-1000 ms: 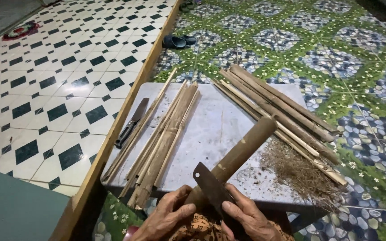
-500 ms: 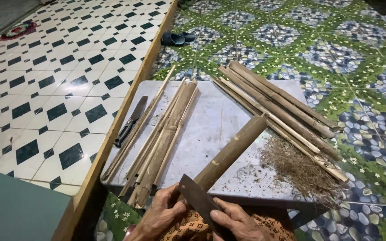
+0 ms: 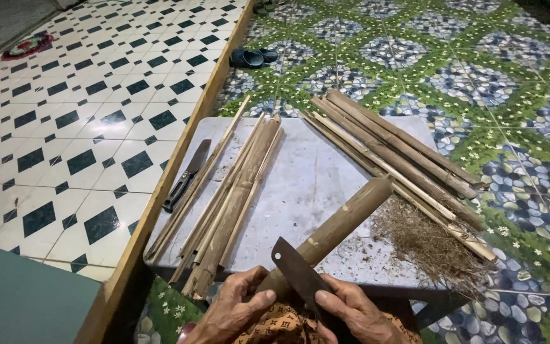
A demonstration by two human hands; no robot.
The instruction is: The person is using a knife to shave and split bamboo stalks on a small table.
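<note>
A round bamboo pole (image 3: 345,220) slants from the low table down toward me. My left hand (image 3: 233,312) grips its near end from the left. My right hand (image 3: 354,315) holds a dark cleaver-like blade (image 3: 294,271), whose flat edge rests against the pole close to both hands. A bundle of split bamboo strips (image 3: 233,197) lies left of the pole. Several whole bamboo sticks (image 3: 393,150) lie to the right.
The grey table (image 3: 316,162) also carries a second knife (image 3: 187,175) with a black handle at its left edge and a heap of fine shavings (image 3: 424,239) at the right. Dark sandals (image 3: 253,57) sit on the floor beyond. A wooden strip (image 3: 179,159) divides the two floor patterns.
The blade has slid down the pole toward my hands, and the pole has shifted slightly nearer to me. Both hands have kept their grips.
</note>
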